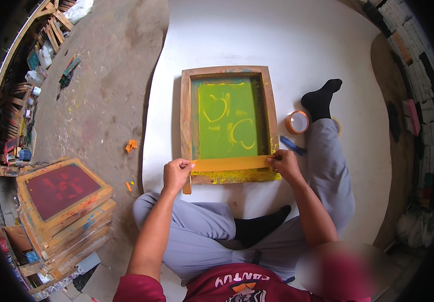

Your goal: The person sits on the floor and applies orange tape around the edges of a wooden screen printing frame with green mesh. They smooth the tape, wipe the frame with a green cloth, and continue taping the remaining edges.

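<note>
A wooden screen-printing frame (186, 100) lies before me, its green mesh (229, 121) marked with yellow round outlines. Across its near end stretches a strip of orange-brown tape (231, 164). My left hand (177, 173) pinches the strip's left end, and my right hand (285, 165) pinches the right end. Whether the strip touches the frame along its length I cannot tell. Another narrow brown strip (187, 185) hangs below the frame's near left corner. Beyond my right hand are a slim blue tool (293, 145), its kind unclear, and a roll of orange tape (290, 122).
A white sheet (217, 35) lies under the frame. My bent legs (330, 166) flank the work. At left stands a stack of screen frames (76, 219); crumpled orange scraps (131, 146) lie on the floor. Shelves (18, 110) line the far left, a brick wall (426, 75) the right.
</note>
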Demonstrator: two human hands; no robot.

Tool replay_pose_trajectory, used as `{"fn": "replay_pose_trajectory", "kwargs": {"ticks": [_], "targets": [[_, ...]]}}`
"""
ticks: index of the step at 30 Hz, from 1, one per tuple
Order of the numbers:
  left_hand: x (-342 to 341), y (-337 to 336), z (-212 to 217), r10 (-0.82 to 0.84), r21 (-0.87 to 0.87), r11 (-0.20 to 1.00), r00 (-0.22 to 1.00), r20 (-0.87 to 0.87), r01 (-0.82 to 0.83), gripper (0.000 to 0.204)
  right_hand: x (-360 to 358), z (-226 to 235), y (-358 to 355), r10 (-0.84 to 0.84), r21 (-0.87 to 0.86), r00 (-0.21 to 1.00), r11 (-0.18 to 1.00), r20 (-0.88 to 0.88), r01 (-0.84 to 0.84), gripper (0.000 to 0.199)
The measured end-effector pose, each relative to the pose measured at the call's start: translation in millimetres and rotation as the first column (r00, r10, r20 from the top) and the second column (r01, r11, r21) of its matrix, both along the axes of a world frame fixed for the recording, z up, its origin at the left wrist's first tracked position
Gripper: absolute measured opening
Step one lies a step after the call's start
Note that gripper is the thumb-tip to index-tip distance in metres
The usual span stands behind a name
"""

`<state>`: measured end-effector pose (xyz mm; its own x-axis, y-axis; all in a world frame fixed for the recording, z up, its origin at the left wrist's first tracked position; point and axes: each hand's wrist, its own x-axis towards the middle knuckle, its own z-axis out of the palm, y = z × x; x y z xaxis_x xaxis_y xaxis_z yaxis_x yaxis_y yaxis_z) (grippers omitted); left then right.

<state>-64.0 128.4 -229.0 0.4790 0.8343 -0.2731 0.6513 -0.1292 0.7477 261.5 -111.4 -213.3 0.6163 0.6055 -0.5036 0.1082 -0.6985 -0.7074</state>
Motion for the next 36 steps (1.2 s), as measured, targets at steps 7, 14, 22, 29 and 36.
{"fn": "replay_pose_trajectory", "kwargs": {"ticks": [7,14,22,29,36], "targets": [[-2.3,1.5,-7.9,-0.033,-0.024,0.999,0.999,0.033,0.034,0.021,-3.9,-6.0,-3.2,0.003,0.030,1.000,1.000,0.029,-0.004,0.016],[4.8,-1.4,3.7,-0.157,0.054,0.985,0.980,-0.120,0.164,0.025,-6.6,-13.2,-5.5,0.013,0.055,0.991,0.998,0.130,-0.020,0.021],[8.8,-1.2,19.3,-0.302,0.239,0.899,0.915,-0.269,0.367,0.022,-12.9,-5.4,-2.2,0.173,0.029,0.936,0.981,0.306,-0.190,0.019],[3.5,3.0,6.3,-0.461,0.447,0.707,0.837,-0.296,0.548,0.009,-9.2,-9.2,-6.8,0.303,0.028,0.873,0.940,0.383,-0.339,0.011],[4.1,2.7,3.3,-0.487,0.466,0.674,0.819,-0.303,0.573,0.003,-11.0,-9.2,-4.1,0.329,-0.067,0.828,0.939,0.454,-0.336,0.013]]}}
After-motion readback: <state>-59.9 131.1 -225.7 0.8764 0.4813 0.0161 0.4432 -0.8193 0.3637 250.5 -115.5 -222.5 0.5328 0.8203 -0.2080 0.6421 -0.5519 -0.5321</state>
